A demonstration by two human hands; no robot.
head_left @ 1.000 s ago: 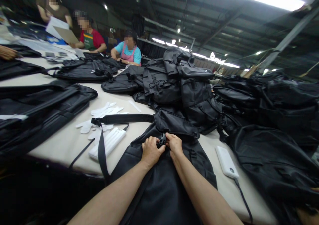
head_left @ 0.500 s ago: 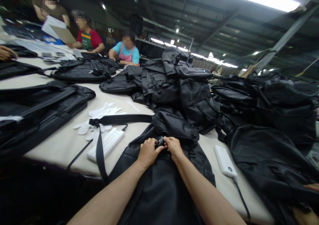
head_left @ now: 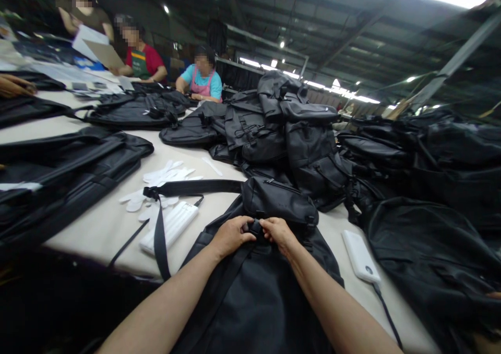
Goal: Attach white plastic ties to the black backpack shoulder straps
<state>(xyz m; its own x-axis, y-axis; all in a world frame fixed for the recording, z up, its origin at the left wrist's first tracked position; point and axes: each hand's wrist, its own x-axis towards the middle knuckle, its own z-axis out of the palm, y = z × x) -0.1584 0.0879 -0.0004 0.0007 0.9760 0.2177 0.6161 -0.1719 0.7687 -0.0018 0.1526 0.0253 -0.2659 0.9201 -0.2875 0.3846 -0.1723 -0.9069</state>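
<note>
Long cream work table (head_left: 90, 228) here, with my left hand (head_left: 230, 236) and right hand (head_left: 278, 234) clenched on the black plastic buckle (head_left: 256, 227) of the black backpack (head_left: 258, 302) right in front of me. Can't tell if it's clipped; the side strap (head_left: 159, 242) lies loose, and more bags (head_left: 309, 150) are piled beyond.

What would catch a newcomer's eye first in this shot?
The black backpack fills the foreground, with the left hand and right hand meeting at its buckle. Behind it, a heap of black bags rises mid-frame on the long cream table, with a white power bank lying to the right. At the far end sits a person in a pink apron.
</note>
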